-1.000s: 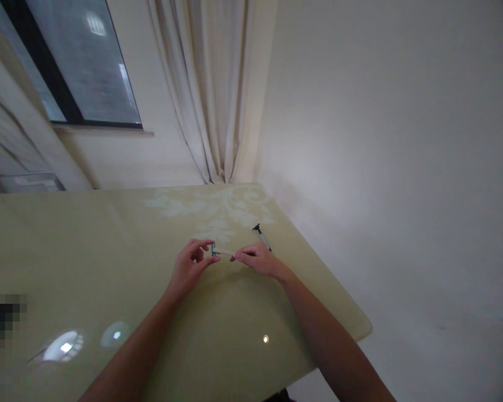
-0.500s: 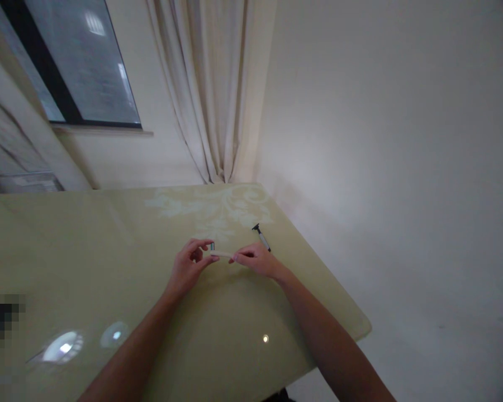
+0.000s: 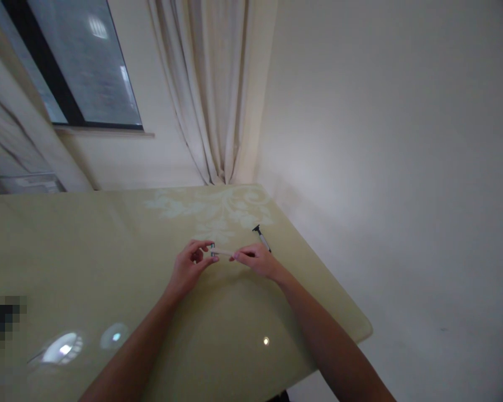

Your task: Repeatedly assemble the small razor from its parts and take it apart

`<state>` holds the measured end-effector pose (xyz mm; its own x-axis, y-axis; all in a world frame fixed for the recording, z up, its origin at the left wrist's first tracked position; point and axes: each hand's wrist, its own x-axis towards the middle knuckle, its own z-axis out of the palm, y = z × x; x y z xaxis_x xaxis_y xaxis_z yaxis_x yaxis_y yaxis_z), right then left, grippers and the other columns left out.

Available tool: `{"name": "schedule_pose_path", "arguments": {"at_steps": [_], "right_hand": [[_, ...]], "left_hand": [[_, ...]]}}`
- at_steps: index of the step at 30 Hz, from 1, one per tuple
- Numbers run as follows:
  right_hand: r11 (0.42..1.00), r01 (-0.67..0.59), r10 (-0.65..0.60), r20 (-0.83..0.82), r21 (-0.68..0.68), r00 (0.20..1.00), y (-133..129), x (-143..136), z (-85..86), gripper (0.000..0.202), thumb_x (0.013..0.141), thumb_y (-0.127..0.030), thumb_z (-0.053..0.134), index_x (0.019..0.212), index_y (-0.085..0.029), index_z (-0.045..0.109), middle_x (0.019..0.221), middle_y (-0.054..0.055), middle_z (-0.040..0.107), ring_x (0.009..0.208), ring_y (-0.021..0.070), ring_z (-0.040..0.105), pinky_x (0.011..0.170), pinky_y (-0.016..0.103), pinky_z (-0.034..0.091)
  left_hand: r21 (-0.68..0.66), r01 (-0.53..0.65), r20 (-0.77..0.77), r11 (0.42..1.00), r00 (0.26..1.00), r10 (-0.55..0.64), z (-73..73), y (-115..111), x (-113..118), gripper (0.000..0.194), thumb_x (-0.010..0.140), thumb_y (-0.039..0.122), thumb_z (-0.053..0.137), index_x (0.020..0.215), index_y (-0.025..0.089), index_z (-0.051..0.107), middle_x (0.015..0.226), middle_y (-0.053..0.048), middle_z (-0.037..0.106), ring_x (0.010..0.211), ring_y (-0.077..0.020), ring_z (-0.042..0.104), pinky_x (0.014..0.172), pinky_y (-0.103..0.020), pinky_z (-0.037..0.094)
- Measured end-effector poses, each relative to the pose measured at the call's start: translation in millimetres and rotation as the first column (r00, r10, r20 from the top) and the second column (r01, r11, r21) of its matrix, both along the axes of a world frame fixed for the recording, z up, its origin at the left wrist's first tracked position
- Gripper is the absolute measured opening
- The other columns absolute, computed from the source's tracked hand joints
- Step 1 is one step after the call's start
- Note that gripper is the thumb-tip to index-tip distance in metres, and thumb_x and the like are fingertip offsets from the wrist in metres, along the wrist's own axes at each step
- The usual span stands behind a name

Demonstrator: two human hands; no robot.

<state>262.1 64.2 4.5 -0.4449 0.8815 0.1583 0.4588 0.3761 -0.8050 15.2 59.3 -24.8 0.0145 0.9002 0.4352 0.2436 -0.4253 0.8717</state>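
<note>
Between thumb and fingers, my left hand [image 3: 193,262] pinches a small dark-edged piece [image 3: 212,249] that looks like a razor head. My right hand [image 3: 255,259] is closed on the right end of a thin pale stick [image 3: 223,253]. The stick's left end meets the small piece between my left fingertips. Just beyond my right hand lies a razor [image 3: 263,238] with a black head and a grey handle; its near end is close to my knuckles.
The glossy greenish table [image 3: 109,251] has a pale leaf pattern and light reflections. A wall runs along its right side. Curtains [image 3: 218,100] and a window [image 3: 88,67] are behind it. A blurred dark object is at the far left.
The pale stick's left end has shifted slightly up, and now crosses the middle of the small piece. Both hands are nearly still.
</note>
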Motion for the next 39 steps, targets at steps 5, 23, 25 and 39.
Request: {"name": "schedule_pose_path", "arguments": {"at_steps": [5,23,25,39], "right_hand": [[0.994,0.077,-0.079,0.021,0.071,0.997,-2.5,-4.7,-1.4,0.050,0.099,-0.053,0.054,0.098,-0.014,0.085,0.061,-0.002,0.047,0.058,0.0120,0.040,0.056,0.026,0.025],[0.999,0.043,-0.044,0.023,0.030,0.999,-6.7,-10.0,-1.1,0.049,0.098,-0.054,0.055,0.098,-0.014,0.085,0.060,-0.001,0.052,0.057,0.0119,0.041,0.056,0.025,0.027],[0.996,0.078,-0.079,0.030,0.047,0.996,-6.3,-9.6,-1.6,0.049,0.099,-0.053,0.055,0.096,-0.014,0.085,0.060,-0.001,0.052,0.058,0.0121,0.042,0.056,0.025,0.027],[0.999,0.048,-0.048,0.029,0.012,0.998,-4.5,-6.4,-2.4,0.049,0.098,-0.054,0.055,0.097,-0.015,0.085,0.059,-0.002,0.049,0.057,0.0120,0.039,0.056,0.026,0.026]], "left_hand": [[-0.001,0.006,-0.004,1.000,1.000,-0.006,-0.6,-0.1,0.5,0.037,0.073,0.041,0.086,0.104,0.024,0.078,0.085,0.001,0.062,0.062,-0.0107,0.049,0.057,-0.024,0.043],[0.010,-0.019,0.007,1.000,1.000,0.018,-1.6,1.8,-1.2,0.038,0.074,0.041,0.085,0.107,0.024,0.077,0.086,0.002,0.062,0.060,-0.0098,0.048,0.057,-0.024,0.043],[0.007,-0.017,0.005,1.000,1.000,0.017,-1.3,1.5,-1.2,0.038,0.073,0.042,0.086,0.106,0.024,0.077,0.086,0.001,0.062,0.060,-0.0098,0.048,0.057,-0.024,0.043],[0.000,-0.017,0.009,1.000,1.000,0.017,-0.9,1.9,-1.5,0.038,0.072,0.041,0.086,0.105,0.024,0.078,0.085,0.001,0.062,0.060,-0.0101,0.048,0.056,-0.024,0.042]]}}
